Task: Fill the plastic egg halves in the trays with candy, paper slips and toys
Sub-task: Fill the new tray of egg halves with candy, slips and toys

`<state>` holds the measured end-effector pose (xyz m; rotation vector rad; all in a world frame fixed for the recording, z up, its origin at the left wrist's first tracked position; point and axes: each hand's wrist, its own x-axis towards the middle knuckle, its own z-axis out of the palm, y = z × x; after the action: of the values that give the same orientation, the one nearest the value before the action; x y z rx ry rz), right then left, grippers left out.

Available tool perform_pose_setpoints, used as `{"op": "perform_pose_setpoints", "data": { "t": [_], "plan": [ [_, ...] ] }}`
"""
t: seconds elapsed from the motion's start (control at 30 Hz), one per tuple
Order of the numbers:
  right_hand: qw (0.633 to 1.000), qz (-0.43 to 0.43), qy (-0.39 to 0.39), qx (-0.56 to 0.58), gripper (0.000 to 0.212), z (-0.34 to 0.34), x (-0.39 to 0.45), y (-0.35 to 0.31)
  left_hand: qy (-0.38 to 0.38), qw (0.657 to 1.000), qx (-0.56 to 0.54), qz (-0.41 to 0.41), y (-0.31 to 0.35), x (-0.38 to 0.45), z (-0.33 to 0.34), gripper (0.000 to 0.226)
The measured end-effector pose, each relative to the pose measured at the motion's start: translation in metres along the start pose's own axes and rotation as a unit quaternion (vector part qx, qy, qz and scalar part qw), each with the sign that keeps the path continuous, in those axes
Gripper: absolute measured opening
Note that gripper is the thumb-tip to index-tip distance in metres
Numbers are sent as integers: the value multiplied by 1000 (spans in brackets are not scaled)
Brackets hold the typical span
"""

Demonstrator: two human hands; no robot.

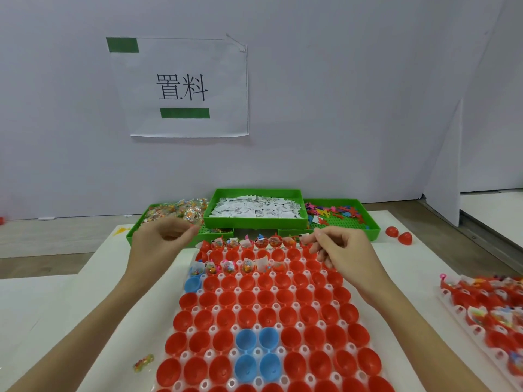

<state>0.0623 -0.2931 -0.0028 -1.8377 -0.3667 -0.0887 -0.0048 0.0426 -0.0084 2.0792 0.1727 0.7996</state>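
We see through one wide head camera, looking forward and down across the near egg tray (195, 309) toward the wall (339, 108) close behind.

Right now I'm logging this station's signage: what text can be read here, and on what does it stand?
"置料": black characters on the paper sign taped to the wall, between two plain green bars.
Paper slips in the middle green tray: dark print, too small to read.
Slips in the filled egg halves: too small to read.
Candy packets: nothing readable.
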Motion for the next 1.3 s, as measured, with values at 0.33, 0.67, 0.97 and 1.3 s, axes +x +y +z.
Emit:
{"op": "perform_pose_setpoints", "data": {
  "t": [0.33, 0.67, 0.97, 1.3],
  "plan": [
    [998, -45, 11, -53, 18, 3, 0, -1, -36, 988, -151, -22, 37, -75, -10, 19],
    [945, -107, -13, -308, 20, 31, 74, -12, -78, 988, -133, 30, 33, -85, -15, 11],
    [891, -18, -120, -437, 21, 49, 139, -12, -73, 989, -124, 33, 31, -89, -14, 11],
    [927, -7, -83, -365, 18, 43, 137, -1, -69, 990, -116, 37, 33, -91, -13, 11]
  ]
}}
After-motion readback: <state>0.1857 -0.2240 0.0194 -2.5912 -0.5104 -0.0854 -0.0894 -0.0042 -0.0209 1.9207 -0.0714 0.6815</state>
